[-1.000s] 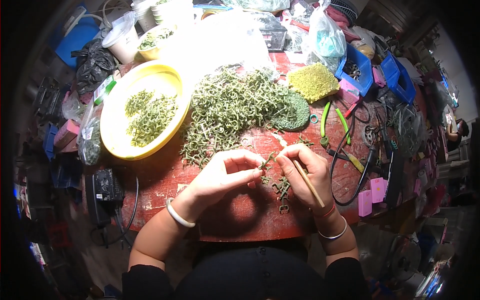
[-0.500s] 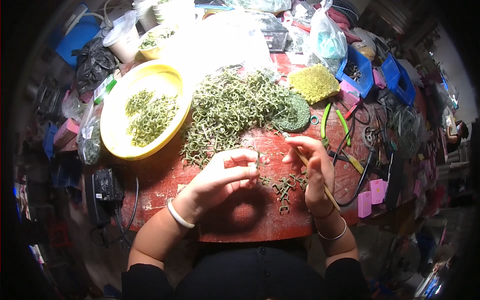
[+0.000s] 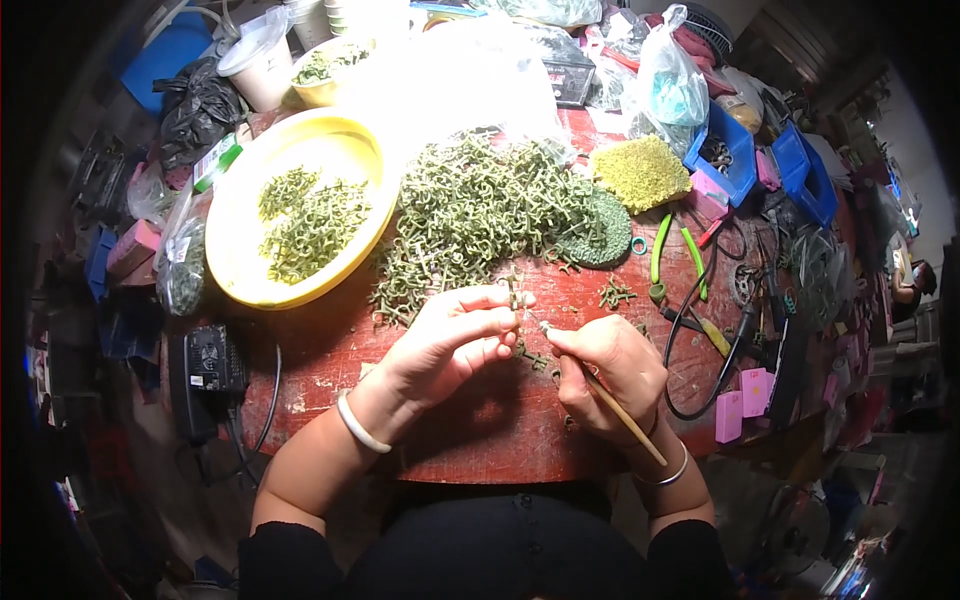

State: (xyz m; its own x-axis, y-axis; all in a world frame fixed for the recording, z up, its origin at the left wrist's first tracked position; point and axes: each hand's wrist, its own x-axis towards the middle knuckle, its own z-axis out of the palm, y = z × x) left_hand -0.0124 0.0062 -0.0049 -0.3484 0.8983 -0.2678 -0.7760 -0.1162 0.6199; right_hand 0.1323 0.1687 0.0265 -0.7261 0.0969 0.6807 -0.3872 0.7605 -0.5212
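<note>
Between thumb and fingertips, my left hand [image 3: 450, 335] pinches a small green curled piece [image 3: 516, 297]. My right hand [image 3: 615, 362] grips a thin tool with a wooden handle [image 3: 628, 425], its pointed end close to that piece; whether they touch I cannot tell. Just beyond my hands lies a large heap of similar green curled pieces [image 3: 480, 200]. A few loose pieces [image 3: 615, 293] rest on the red table, and others lie partly hidden under my hands. To the left, a yellow basin [image 3: 222, 285] holds more of them.
A round green textured pad [image 3: 600, 240] and a yellow sponge-like block [image 3: 640, 172] sit right of the heap. Green-handled pliers [image 3: 692, 262], cables, pink blocks [image 3: 729, 415] and blue bins [image 3: 728, 160] crowd the right. A black power adapter [image 3: 212, 365] stands at left.
My right hand has turned and closed around the tool, bringing its tip toward the piece in my left hand. The left hand keeps its pinch. The view has shifted slightly.
</note>
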